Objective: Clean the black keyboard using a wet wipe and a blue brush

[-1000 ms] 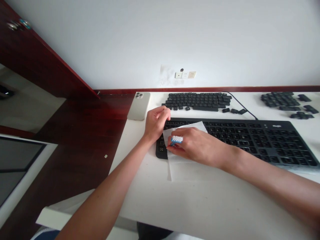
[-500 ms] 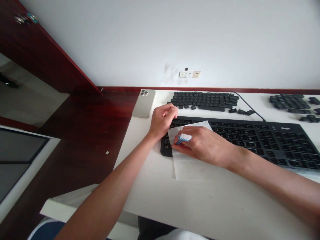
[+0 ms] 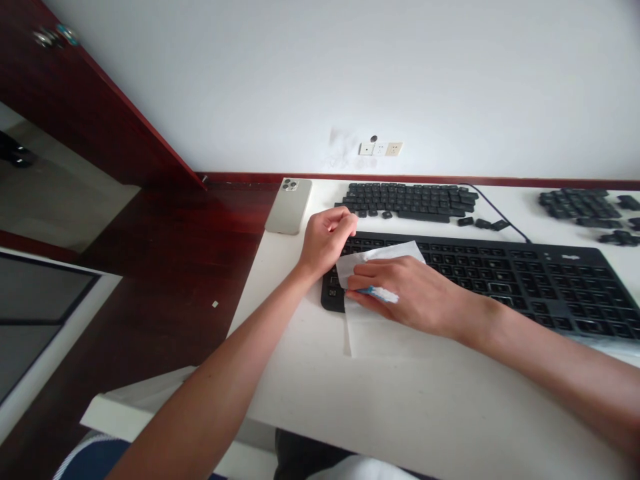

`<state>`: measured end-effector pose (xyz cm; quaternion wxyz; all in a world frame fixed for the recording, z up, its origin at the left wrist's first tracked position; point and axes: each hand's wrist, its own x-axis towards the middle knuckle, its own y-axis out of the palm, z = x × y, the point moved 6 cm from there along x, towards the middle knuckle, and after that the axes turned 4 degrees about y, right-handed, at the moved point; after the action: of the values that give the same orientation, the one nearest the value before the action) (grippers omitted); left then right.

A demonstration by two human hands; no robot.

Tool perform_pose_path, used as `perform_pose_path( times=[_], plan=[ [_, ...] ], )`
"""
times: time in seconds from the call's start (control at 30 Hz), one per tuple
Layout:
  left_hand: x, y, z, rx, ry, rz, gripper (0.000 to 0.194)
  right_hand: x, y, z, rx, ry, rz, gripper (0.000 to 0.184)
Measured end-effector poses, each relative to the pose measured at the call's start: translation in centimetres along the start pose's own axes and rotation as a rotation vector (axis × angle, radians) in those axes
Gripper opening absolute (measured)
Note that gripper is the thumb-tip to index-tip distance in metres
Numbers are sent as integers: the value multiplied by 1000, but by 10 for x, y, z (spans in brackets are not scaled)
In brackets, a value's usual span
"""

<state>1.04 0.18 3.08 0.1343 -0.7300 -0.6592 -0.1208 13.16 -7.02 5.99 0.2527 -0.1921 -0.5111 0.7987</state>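
A black keyboard [image 3: 500, 270] with bare key sockets lies across the white desk. My right hand [image 3: 415, 290] is closed around a blue toothbrush [image 3: 383, 293], its white bristle end pointing up and toward the right above my fingers. The brush's other end is hidden beneath the hand. Under that hand, a white tissue [image 3: 387, 337] covers part of the keyboard's left side and hangs over its front edge onto the desk. My left hand [image 3: 327, 240] rests in a fist at the keyboard's upper left corner, with nothing visible in it.
Behind the keyboard lie rows of loose black keycaps [image 3: 410, 199]; another group of keycaps [image 3: 580, 203] is at the far right. A phone [image 3: 290, 207] lies face down at the desk's back left corner. A cable [image 3: 505, 217] runs back from the keyboard.
The toothbrush's bristle end has tipped down and to the right in my right hand. My left hand, the tissue and the keyboard stay practically in place.
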Motion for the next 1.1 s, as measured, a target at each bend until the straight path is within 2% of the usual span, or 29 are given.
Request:
perform_pose_path(
  times=[0.1, 0.23, 0.33, 0.43, 0.57, 0.63, 0.73, 0.9, 1.1],
  plan=[
    [0, 0, 0, 4, -3, 5, 32, -1, 3, 2, -30, 11, 31, 26],
    [0, 0, 0, 16, -5, 0, 32, 0, -2, -2, 3, 81, -47, 22],
    [0, 0, -1, 28, 1, -3, 32, 3, -3, -9, 4, 130, -33, 24],
    [1, 0, -2, 28, 4, -1, 31, 6, -6, -15, 147, 179, -5, 25],
    [1, 0, -2, 31, 11, 7, 33, 4, -13, -23, 422, 251, -7, 16],
    [1, 0, -2, 25, 15, 11, 34, 3, -18, -25, 478, 250, -31, 14],
    [1, 0, -2, 26, 24, 15, 35, 1, -21, -26, 470, 246, -48, 14],
    [1, 0, -3, 35, 21, 13, 34, 3, -11, -25, 508, 294, 25, 15],
    [1, 1, -3, 20, 27, 19, 33, 4, -7, -30, 416, 320, -10, 20]
  ],
)
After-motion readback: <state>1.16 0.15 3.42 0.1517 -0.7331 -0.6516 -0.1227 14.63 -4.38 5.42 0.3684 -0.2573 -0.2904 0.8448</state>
